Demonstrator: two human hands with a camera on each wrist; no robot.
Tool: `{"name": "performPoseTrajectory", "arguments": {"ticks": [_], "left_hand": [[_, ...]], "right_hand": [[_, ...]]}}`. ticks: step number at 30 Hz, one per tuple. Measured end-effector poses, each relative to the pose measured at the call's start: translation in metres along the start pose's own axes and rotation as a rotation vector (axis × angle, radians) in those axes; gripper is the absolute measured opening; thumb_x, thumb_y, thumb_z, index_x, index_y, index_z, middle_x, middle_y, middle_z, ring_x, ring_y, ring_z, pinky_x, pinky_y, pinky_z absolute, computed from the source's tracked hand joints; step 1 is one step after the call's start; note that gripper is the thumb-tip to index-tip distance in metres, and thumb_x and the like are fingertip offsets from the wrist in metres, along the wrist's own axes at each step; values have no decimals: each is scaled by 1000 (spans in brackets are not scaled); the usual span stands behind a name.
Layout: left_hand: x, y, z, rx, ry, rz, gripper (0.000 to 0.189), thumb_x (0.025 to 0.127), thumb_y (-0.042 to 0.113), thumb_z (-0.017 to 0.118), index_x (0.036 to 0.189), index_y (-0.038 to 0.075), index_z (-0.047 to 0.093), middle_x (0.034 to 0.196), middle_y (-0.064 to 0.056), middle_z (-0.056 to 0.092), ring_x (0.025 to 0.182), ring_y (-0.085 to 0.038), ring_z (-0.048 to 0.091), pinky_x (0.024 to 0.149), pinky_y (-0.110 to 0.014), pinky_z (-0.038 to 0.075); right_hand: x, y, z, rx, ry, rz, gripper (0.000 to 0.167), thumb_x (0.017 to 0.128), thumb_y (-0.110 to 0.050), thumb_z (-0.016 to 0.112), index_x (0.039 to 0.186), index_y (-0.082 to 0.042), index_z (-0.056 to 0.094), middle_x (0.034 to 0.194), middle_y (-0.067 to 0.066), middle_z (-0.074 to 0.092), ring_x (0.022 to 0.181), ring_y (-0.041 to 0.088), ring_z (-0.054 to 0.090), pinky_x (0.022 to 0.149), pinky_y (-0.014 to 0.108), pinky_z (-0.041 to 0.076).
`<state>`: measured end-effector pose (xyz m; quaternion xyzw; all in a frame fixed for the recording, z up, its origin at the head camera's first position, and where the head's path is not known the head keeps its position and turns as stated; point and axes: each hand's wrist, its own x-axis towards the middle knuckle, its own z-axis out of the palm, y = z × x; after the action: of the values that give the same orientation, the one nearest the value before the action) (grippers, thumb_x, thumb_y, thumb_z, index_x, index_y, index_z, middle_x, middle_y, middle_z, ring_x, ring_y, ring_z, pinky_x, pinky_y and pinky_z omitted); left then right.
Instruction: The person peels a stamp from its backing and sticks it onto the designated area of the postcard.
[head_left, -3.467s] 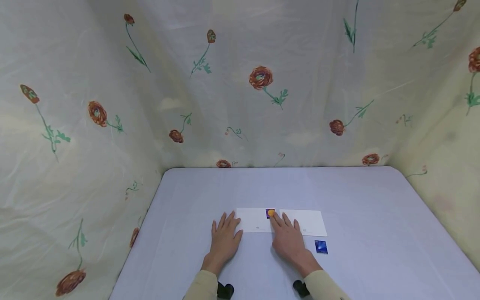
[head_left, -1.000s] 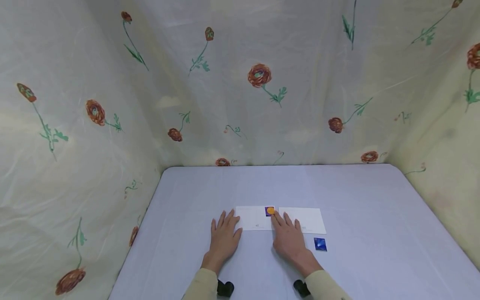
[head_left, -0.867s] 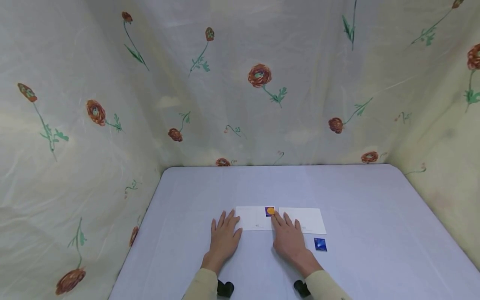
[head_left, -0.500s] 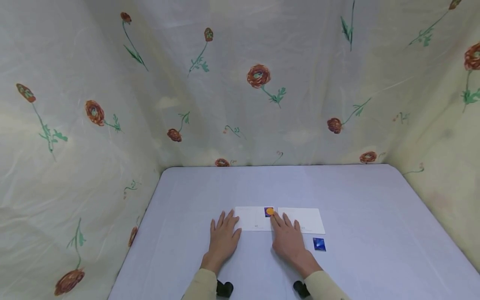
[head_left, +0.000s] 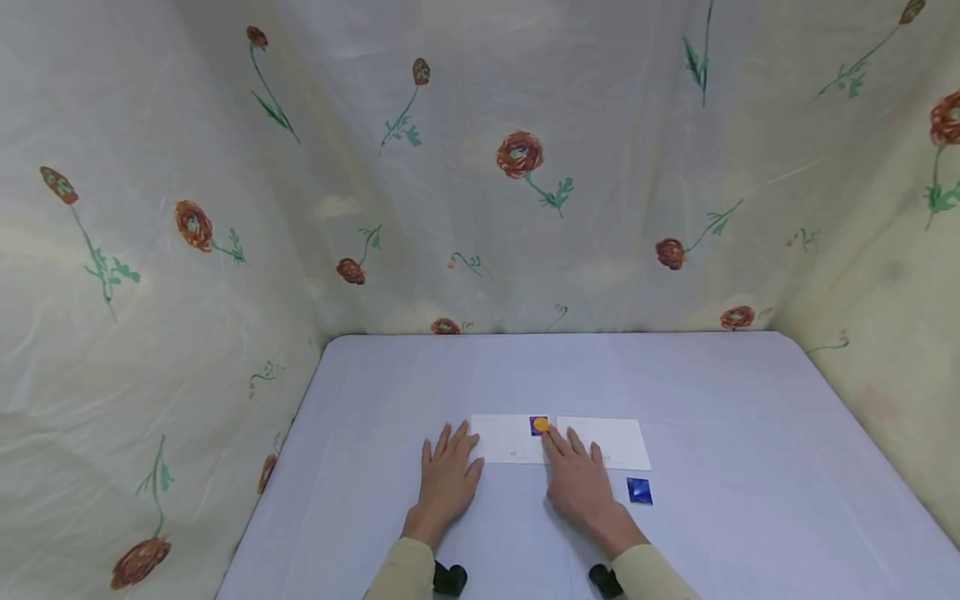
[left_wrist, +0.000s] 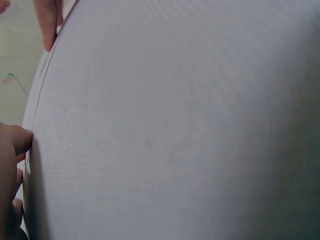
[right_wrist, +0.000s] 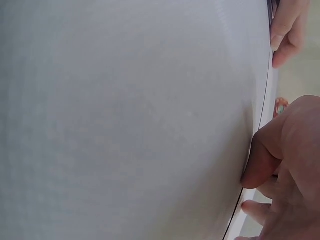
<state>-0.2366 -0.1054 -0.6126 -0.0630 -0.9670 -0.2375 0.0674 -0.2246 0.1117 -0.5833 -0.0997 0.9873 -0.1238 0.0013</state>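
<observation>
Two white cards [head_left: 498, 442] that look like envelopes lie side by side on the table in the head view. A small purple square with an orange disc [head_left: 538, 425], like a stamp, is at the top right corner of the left card. My right hand [head_left: 579, 483] lies with straight fingers, its index fingertip right at that square, the other fingers over the right card [head_left: 621, 443]. Flat on the table, my left hand [head_left: 446, 482] has spread fingers, with fingertips at the left card's left edge. A shiny blue square [head_left: 640, 491] lies below the right card.
The table [head_left: 375, 383] has a pale lilac-white cover and rounded far corners. Flower-printed curtains [head_left: 600, 167] hang behind it and along both sides. Dark wrist gear [head_left: 450, 579] shows beside each beige sleeve.
</observation>
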Motion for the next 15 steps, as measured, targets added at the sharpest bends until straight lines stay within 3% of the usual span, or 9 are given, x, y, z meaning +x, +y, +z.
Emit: {"name": "performPoseTrajectory", "arguments": {"ticks": [15], "left_hand": [[-1,2,-1,-1,0,-3,40,99,32,57,136,17,56,159,-5,40,152,-33,27,121,-65,12]], "right_hand": [[-1,5,-1,-3,32,-28,64,86,-4,55,149,-4,43,159,13,38,148,43,30,116,70,23]]}}
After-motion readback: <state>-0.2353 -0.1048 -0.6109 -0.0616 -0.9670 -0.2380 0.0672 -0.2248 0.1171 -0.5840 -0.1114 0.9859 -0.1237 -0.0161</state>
